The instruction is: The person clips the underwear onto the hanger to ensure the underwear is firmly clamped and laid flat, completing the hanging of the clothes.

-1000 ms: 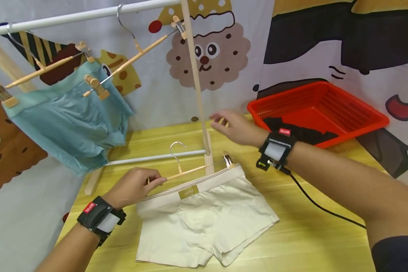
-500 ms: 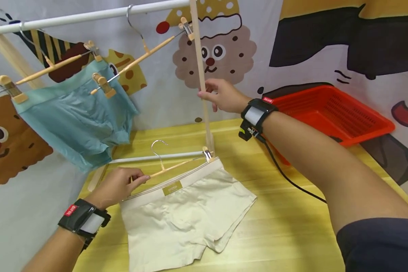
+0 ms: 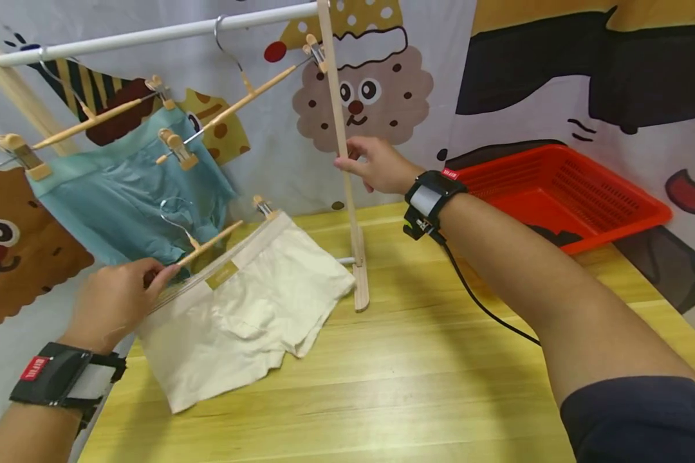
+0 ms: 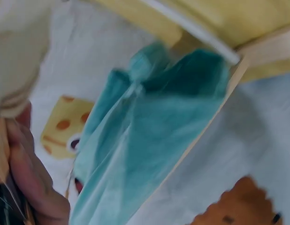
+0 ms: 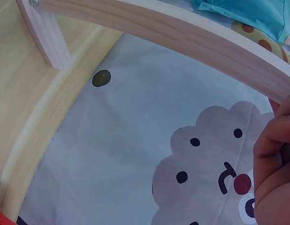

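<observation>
- The wooden clip hanger (image 3: 211,244) is raised off the yellow table (image 3: 417,392) at the left, in front of the teal shorts (image 3: 127,206). Its long bar runs on a slant, low at the near left end and high at the far right end, with the metal hook (image 3: 176,212) pointing up and away toward the backdrop.
- The cream shorts (image 3: 237,308) hang from the hanger by the waistband, which follows the same slant. The right clip (image 3: 262,207) grips the waistband's upper corner; the leg hems trail down and rest on the table.
- The left hand (image 3: 112,302) pinches the lower left end of the hanger bar between thumb and curled fingers. The left clip is hidden behind this hand.
- In the left wrist view, only the fingers (image 4: 27,178) at the edge show, pressed together; the teal cloth fills the rest, blurred.
- The right hand (image 3: 376,164) is well apart from the hanger, its fingers wrapped round the upright wooden post (image 3: 342,148) of the drying rack, about midway up.
- In the right wrist view, the curled fingertips (image 5: 276,154) lie against the post, and the hand is cut off by the frame edge.
- A white rail (image 3: 150,32) across the top carries an empty wooden hanger (image 3: 249,90) and the one with the teal shorts.
- A red basket (image 3: 562,193) sits at the table's far right, partly hidden behind the right forearm.
</observation>
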`<control>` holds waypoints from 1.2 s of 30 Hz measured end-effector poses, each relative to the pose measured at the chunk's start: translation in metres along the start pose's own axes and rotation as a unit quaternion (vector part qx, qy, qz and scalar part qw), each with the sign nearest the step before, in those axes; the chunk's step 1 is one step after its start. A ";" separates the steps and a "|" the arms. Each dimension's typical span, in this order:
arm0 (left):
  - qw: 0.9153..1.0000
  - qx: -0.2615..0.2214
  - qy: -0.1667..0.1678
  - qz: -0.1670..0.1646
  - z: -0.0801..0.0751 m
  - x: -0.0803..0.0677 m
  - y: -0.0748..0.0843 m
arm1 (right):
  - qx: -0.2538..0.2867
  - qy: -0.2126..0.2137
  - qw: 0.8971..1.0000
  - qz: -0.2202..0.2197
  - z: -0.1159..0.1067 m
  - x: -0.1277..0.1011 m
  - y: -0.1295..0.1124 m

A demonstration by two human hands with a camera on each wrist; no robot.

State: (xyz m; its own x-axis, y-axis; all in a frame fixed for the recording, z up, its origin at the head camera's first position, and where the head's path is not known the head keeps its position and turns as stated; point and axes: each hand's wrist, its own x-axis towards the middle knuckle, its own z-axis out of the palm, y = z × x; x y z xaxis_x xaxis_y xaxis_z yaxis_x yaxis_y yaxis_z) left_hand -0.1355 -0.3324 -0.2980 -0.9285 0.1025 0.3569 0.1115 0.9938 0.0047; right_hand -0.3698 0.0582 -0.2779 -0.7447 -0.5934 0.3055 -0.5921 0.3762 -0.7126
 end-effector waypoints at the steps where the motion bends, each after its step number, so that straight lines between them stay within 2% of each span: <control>1: 1.000 0.004 0.005 -0.013 -0.006 0.003 -0.001 | -0.001 0.000 1.000 0.001 0.000 0.000 0.001; 4: 0.998 0.012 0.007 -0.056 -0.026 0.016 0.001 | -0.005 -0.002 1.000 0.004 -0.001 -0.001 0.003; 6: 0.997 0.025 0.013 -0.071 -0.040 0.025 0.003 | -0.006 -0.004 1.000 0.006 -0.001 -0.002 0.002; 13: 0.988 0.114 0.063 -0.082 -0.081 0.067 0.009 | -0.003 -0.006 1.000 0.013 0.001 -0.005 0.001; 15: 0.983 0.139 0.069 -0.094 -0.090 0.079 0.009 | 0.002 -0.005 1.000 0.011 0.001 -0.005 0.002; 17: 0.980 0.152 0.061 -0.115 -0.098 0.091 0.009 | 0.001 -0.003 1.000 0.009 0.001 -0.005 0.003; 22: 0.976 0.142 0.036 -0.162 -0.108 0.112 0.009 | -0.010 -0.006 1.000 0.014 0.001 -0.006 0.004; 31: 0.974 0.113 0.013 -0.195 -0.119 0.127 0.009 | -0.004 0.000 1.000 0.003 0.000 -0.003 0.002; 36: 0.974 0.124 0.012 -0.191 -0.118 0.130 0.005 | 0.002 0.000 1.000 0.002 -0.001 -0.003 0.001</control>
State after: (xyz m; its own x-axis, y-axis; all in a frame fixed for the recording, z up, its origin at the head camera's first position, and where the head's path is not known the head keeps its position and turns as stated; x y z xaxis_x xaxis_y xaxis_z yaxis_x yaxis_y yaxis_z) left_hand -0.2136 -0.3198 -0.1414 -0.8765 -0.2751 0.3950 -0.3323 0.9395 -0.0830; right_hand -0.3684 0.0609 -0.2787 -0.7471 -0.5914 0.3035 -0.5885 0.3761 -0.7157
